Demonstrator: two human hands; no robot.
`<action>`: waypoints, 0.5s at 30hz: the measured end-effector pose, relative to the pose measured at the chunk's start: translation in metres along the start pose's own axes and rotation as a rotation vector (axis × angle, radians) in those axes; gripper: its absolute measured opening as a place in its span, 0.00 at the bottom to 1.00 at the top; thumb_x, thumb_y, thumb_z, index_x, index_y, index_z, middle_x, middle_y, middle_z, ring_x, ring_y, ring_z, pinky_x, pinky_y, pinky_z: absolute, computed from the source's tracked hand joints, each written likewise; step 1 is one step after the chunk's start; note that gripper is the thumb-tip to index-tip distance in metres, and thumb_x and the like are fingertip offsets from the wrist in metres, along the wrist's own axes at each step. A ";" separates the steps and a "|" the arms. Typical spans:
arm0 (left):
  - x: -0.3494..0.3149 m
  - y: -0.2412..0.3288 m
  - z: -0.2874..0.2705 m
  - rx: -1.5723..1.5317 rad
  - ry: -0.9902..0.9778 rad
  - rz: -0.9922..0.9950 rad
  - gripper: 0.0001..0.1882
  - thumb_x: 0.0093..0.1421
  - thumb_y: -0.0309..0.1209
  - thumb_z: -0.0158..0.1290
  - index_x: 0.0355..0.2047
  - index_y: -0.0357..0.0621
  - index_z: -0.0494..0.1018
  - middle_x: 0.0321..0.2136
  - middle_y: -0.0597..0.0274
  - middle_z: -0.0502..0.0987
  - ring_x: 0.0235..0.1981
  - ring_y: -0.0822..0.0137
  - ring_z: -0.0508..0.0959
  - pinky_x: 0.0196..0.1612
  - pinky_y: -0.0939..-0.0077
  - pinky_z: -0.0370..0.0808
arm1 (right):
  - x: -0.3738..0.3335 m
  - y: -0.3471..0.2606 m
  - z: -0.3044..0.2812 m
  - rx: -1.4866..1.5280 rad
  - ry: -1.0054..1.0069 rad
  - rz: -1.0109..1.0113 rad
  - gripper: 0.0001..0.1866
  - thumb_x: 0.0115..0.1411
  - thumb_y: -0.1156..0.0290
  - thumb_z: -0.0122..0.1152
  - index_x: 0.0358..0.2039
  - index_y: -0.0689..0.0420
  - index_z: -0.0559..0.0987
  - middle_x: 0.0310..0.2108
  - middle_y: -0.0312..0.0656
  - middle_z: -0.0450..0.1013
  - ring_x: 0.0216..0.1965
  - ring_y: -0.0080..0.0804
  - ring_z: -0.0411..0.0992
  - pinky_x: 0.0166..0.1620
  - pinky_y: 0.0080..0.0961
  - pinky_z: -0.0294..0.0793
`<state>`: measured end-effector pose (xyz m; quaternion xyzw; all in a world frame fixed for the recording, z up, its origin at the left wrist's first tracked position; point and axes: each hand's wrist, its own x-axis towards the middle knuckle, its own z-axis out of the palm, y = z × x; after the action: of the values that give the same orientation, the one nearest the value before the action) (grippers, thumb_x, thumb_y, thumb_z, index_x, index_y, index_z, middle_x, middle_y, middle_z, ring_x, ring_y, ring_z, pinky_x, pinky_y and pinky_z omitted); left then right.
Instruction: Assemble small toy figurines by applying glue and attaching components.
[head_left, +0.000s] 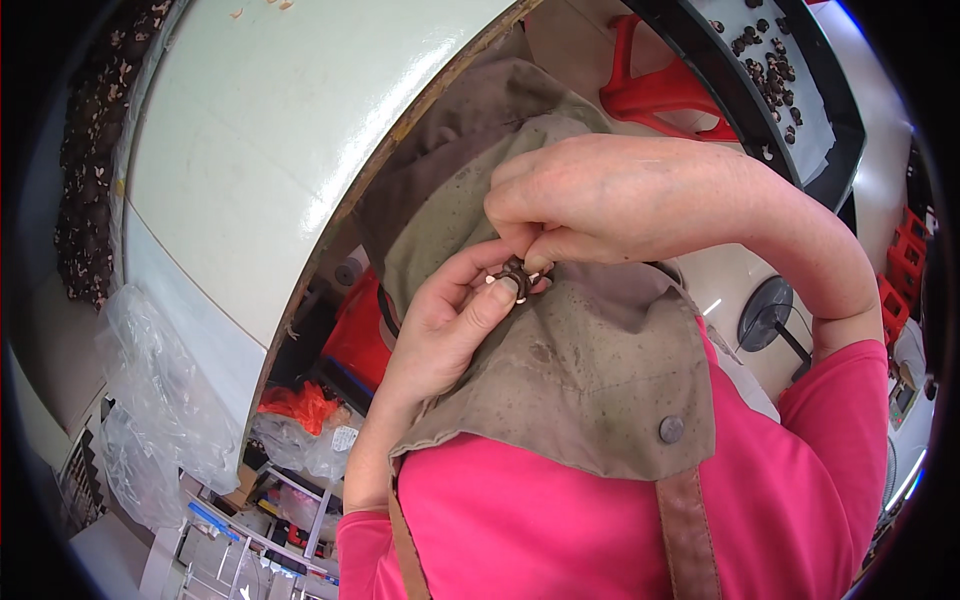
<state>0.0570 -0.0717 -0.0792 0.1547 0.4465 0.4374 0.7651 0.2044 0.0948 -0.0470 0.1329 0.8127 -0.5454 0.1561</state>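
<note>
A small dark brown moulded piece (517, 275) with pale pinkish-white bits sticking out at its edge is held over my lap. My left hand (440, 325) grips it from the left, its thumb lying across the front. From above, my right hand (590, 200) is closed, with thumb and finger pinched at the piece's upper right edge. Whether a separate bit sits between those right fingertips is hidden. Below both hands spreads my olive-brown apron (570, 370).
A pale table (270, 130) curves along the left, with many similar dark pieces (100, 150) heaped beyond it. More lie in a black-edged tray (770, 85) at upper right. A red stool (660, 95), clear plastic bags (165, 390) and a round dark base (768, 312) stand around.
</note>
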 end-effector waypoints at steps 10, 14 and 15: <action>-0.001 0.002 0.000 0.014 0.017 -0.015 0.22 0.62 0.33 0.50 0.53 0.34 0.62 0.44 0.58 0.73 0.47 0.70 0.73 0.53 0.76 0.66 | 0.001 -0.001 0.000 0.006 0.003 -0.004 0.09 0.50 0.73 0.60 0.24 0.61 0.69 0.27 0.43 0.67 0.31 0.42 0.68 0.34 0.35 0.66; 0.000 0.003 0.001 0.013 0.010 -0.018 0.22 0.62 0.33 0.50 0.53 0.34 0.62 0.44 0.58 0.73 0.47 0.70 0.73 0.53 0.76 0.67 | -0.001 0.000 0.000 -0.001 0.025 0.000 0.09 0.50 0.73 0.60 0.24 0.61 0.69 0.27 0.42 0.67 0.31 0.42 0.68 0.34 0.34 0.66; 0.000 0.004 0.001 0.012 0.008 -0.018 0.22 0.62 0.33 0.50 0.53 0.35 0.62 0.44 0.58 0.73 0.47 0.70 0.73 0.53 0.76 0.67 | -0.001 0.000 0.000 0.005 0.025 -0.011 0.09 0.50 0.73 0.60 0.24 0.61 0.69 0.27 0.42 0.67 0.31 0.42 0.68 0.34 0.34 0.66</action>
<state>0.0562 -0.0692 -0.0764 0.1534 0.4536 0.4283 0.7664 0.2051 0.0946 -0.0468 0.1357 0.8140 -0.5465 0.1427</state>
